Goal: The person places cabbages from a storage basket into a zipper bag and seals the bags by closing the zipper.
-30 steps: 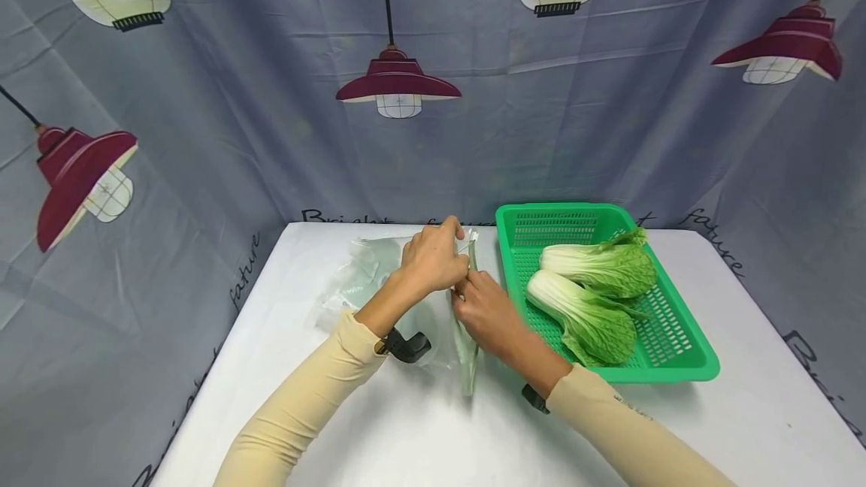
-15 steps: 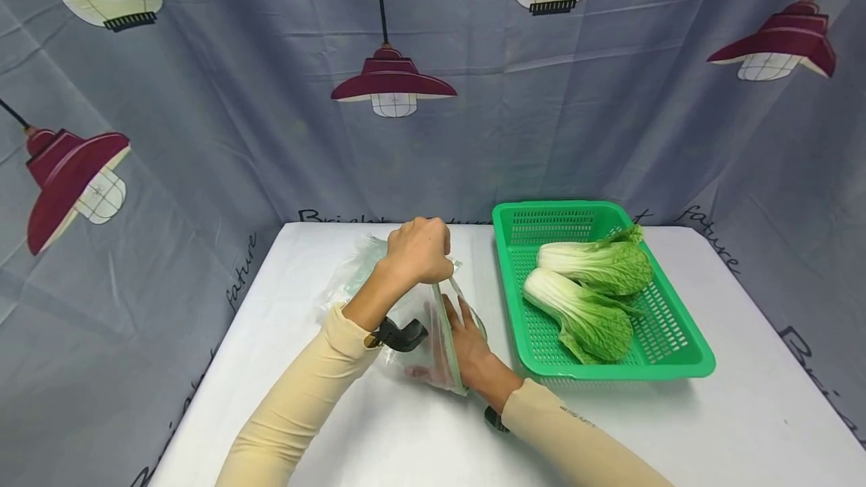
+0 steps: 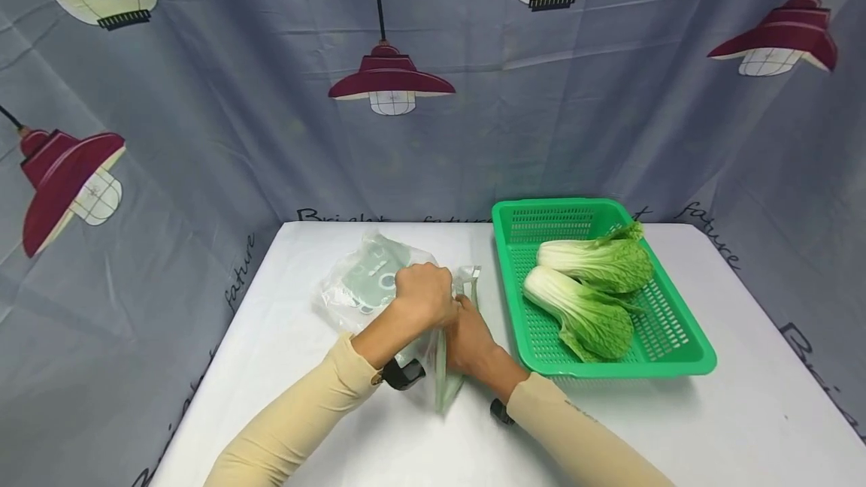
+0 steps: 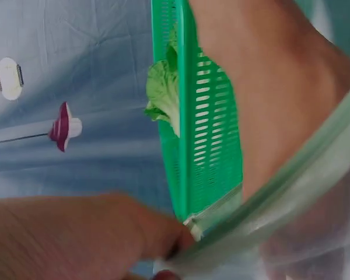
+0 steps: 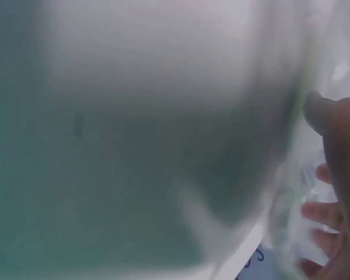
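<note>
A clear plastic zip bag (image 3: 375,276) with a pale green print lies on the white table, its mouth facing right. My left hand (image 3: 425,295) grips the upper edge of that mouth and lifts it; the left wrist view shows the greenish seal strip (image 4: 291,181) running from its fingers. At the opening is my right hand (image 3: 470,337), partly behind the bag's plastic. In the right wrist view its fingers (image 5: 324,213) are spread apart, with the thumb near the bag's edge. Blurred plastic fills most of that view.
Just right of the hands stands a green perforated basket (image 3: 504,276). Inside it lie two Chinese cabbages (image 3: 595,261), white stems pointing left. A grey curtain (image 3: 271,96) printed with lamps hangs behind and beside the white table (image 3: 676,427).
My right hand has moved left to the bag's mouth and reached into it. My left hand rose slightly left holding the edge, then came down. The bag's opening has spread and narrowed again.
</note>
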